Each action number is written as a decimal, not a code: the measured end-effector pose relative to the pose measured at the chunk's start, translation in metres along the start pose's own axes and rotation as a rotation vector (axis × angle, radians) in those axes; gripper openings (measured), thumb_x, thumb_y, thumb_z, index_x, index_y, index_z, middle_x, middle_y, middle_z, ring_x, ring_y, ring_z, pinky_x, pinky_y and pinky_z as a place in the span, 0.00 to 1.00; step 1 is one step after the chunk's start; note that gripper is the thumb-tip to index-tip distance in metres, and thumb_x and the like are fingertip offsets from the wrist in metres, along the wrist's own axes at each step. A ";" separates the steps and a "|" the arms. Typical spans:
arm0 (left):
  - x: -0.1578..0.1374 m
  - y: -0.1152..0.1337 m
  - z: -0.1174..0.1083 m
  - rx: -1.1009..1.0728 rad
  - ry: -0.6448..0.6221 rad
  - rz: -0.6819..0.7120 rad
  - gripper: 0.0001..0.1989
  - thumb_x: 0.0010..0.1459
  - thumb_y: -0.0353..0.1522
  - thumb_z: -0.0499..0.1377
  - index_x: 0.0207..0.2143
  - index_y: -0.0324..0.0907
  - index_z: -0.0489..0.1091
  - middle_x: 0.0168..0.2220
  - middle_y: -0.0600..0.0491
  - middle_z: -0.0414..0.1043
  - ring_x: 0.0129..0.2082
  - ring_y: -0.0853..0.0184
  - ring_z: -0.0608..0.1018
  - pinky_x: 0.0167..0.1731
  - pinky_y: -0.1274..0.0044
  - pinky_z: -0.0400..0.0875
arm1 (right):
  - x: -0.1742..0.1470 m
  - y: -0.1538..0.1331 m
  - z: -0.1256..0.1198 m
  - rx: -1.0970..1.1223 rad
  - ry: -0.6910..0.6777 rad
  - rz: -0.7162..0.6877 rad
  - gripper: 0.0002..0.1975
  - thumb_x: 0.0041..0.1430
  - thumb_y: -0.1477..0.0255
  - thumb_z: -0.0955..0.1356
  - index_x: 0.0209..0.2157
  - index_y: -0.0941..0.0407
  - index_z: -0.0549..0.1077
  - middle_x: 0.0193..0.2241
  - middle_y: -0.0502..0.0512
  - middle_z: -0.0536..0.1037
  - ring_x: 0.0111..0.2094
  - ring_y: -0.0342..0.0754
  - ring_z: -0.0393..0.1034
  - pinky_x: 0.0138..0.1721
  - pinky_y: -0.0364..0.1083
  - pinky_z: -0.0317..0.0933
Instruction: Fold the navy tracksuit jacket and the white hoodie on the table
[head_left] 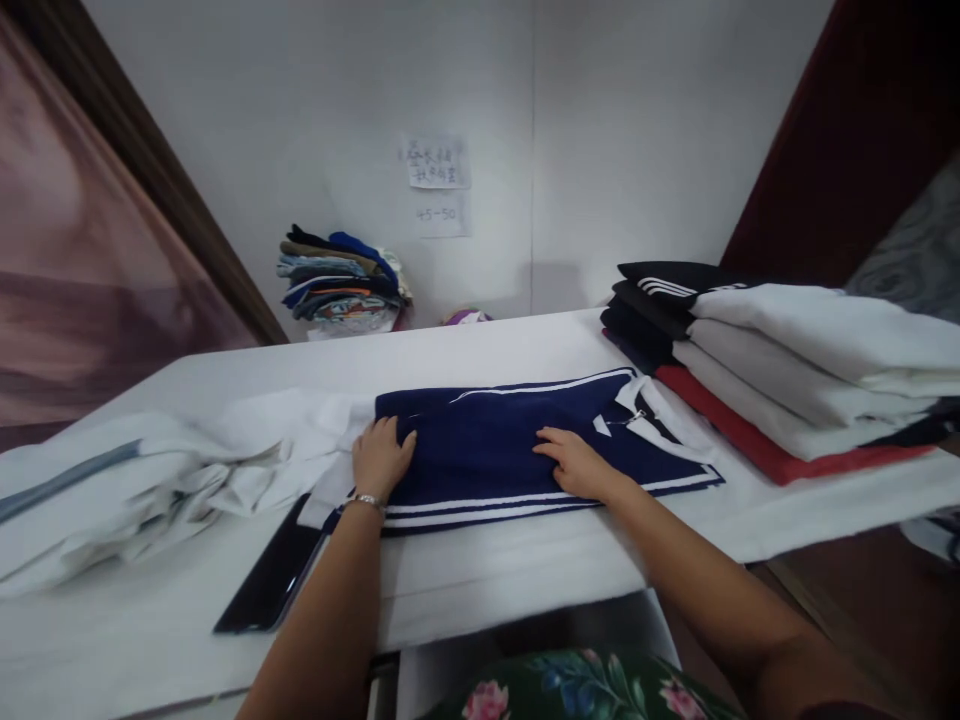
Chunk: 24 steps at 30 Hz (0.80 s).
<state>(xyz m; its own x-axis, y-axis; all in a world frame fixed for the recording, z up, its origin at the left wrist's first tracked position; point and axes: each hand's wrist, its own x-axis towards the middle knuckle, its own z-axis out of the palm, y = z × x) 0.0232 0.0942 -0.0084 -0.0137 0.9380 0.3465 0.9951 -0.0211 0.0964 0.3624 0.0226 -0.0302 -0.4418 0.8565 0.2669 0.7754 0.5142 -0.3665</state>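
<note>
A navy blue polo shirt with white stripes and a white-trimmed collar lies folded into a long rectangle on the white table, its collar to the right. My left hand, with a bracelet at the wrist, rests on the shirt's left end, fingers laid on the cloth and thumb apart. Toward the collar, my right hand lies on the front of the shirt, palm down with its fingers stretched out. Neither hand is lifting the fabric. A dark flat panel lies beside my left forearm, partly under white cloth.
Crumpled white garments spread over the left of the table. A stack of folded clothes stands at the right. Another folded pile sits beyond the far edge, near the wall with paper notes. Curtains hang on both sides.
</note>
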 end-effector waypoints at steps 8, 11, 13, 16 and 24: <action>0.005 -0.006 0.005 -0.019 0.044 -0.037 0.23 0.59 0.41 0.51 0.52 0.37 0.67 0.52 0.43 0.71 0.53 0.54 0.70 0.52 0.65 0.63 | 0.019 0.041 -0.040 0.103 0.224 0.141 0.21 0.57 0.73 0.63 0.54 0.54 0.71 0.59 0.58 0.66 0.62 0.52 0.57 0.62 0.55 0.52; 0.005 -0.006 0.005 -0.025 0.054 -0.040 0.23 0.59 0.40 0.51 0.52 0.36 0.67 0.51 0.43 0.71 0.52 0.54 0.70 0.52 0.66 0.63 | 0.036 0.078 -0.051 -0.095 0.221 0.308 0.22 0.60 0.68 0.64 0.56 0.58 0.68 0.61 0.64 0.62 0.63 0.57 0.52 0.62 0.59 0.49; 0.004 -0.006 0.004 -0.035 0.055 -0.040 0.23 0.59 0.40 0.52 0.52 0.36 0.68 0.51 0.43 0.72 0.52 0.54 0.71 0.52 0.66 0.63 | 0.039 0.103 -0.051 -0.203 0.146 0.464 0.24 0.61 0.64 0.64 0.57 0.58 0.67 0.62 0.66 0.59 0.65 0.61 0.48 0.61 0.63 0.47; 0.002 -0.006 0.005 -0.058 0.047 -0.045 0.23 0.59 0.40 0.52 0.52 0.36 0.67 0.51 0.43 0.71 0.53 0.55 0.70 0.53 0.67 0.62 | 0.032 0.134 -0.041 -0.235 0.061 0.615 0.23 0.62 0.62 0.62 0.56 0.56 0.67 0.62 0.66 0.60 0.63 0.64 0.51 0.56 0.72 0.47; 0.013 -0.014 -0.010 -0.181 -0.005 -0.137 0.25 0.61 0.45 0.48 0.51 0.37 0.70 0.51 0.44 0.73 0.51 0.56 0.73 0.51 0.69 0.65 | 0.019 0.193 -0.043 -0.212 0.171 0.574 0.21 0.60 0.62 0.62 0.49 0.57 0.74 0.56 0.65 0.69 0.59 0.60 0.60 0.57 0.59 0.55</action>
<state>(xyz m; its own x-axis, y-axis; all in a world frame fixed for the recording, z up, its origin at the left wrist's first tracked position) 0.0083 0.1032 0.0044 -0.1462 0.9381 0.3140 0.9503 0.0450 0.3082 0.5231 0.1367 -0.0581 0.1358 0.9648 0.2251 0.9475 -0.0601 -0.3141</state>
